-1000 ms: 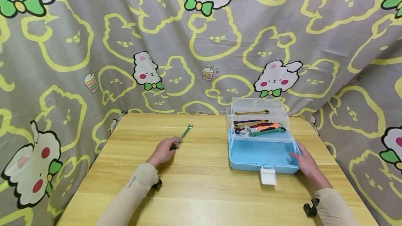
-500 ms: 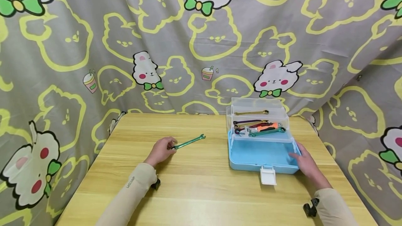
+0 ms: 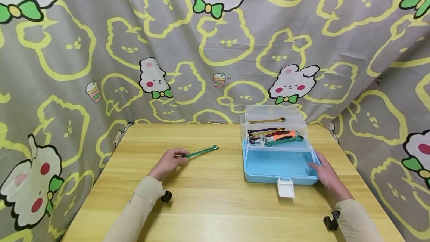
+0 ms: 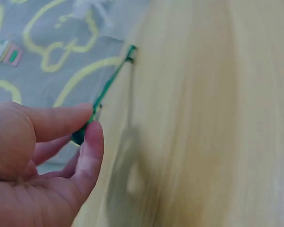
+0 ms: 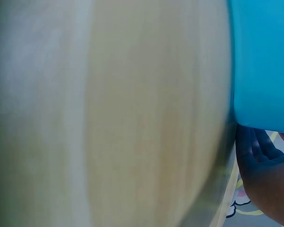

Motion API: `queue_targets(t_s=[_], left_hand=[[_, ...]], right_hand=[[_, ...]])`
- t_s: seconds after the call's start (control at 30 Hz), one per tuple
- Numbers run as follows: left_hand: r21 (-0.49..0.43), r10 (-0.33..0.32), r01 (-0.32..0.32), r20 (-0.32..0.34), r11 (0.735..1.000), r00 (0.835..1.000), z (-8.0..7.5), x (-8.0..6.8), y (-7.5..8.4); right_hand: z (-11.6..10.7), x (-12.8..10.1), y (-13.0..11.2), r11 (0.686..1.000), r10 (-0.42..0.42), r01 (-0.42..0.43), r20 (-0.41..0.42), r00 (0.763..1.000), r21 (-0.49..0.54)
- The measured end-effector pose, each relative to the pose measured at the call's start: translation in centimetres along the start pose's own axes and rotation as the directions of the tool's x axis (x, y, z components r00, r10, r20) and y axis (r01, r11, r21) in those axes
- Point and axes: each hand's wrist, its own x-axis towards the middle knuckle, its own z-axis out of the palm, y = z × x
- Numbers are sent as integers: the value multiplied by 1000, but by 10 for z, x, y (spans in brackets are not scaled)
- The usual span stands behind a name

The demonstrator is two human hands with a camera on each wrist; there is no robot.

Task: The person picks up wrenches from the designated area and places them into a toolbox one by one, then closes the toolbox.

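A green wrench [image 3: 201,151] sits low over the wooden table [image 3: 215,204], its open end pointing right toward the blue toolbox [image 3: 268,176]. My left hand [image 3: 181,156] pinches its near end between thumb and forefinger. The left wrist view shows that pinch of my left hand [image 4: 92,118], the green wrench [image 4: 111,80] running up and away, and its shadow on the wood. My right hand [image 3: 315,167] holds the toolbox's right wall near the front corner, thumb over the rim. In the right wrist view the blue toolbox [image 5: 262,61] fills the top right, with shadowed fingers [image 5: 265,165] against it.
The toolbox stands open at the table's right rear, with a clear tray [image 3: 299,124] holding several coloured wrenches and a white latch [image 3: 286,188] hanging in front. A bunny-print curtain [image 3: 100,47] closes off the back and both sides.
The wrench swung down from pointing up and away until it lies nearly level, pointing right. My left hand drew slightly back and left. The right hand stayed on the toolbox.
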Motion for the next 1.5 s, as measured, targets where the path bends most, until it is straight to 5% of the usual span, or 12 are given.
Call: queue_targets(t_s=[0.43, 0.67, 1.5], left_hand=[[-122, -57, 77, 158, 989, 986, -8, -5, -1], [-294, -48, 106, 201, 950, 979, -8, -5, -8], [-463, 13, 9, 43, 886, 999, -9, -9, 2]], right_hand=[[-1, 2, 1, 999, -33, 33, -10, 999, 2], [1, 1, 1, 999, -42, 42, -14, 999, 11], [0, 1, -1, 1000, -25, 25, -4, 1000, 5]])
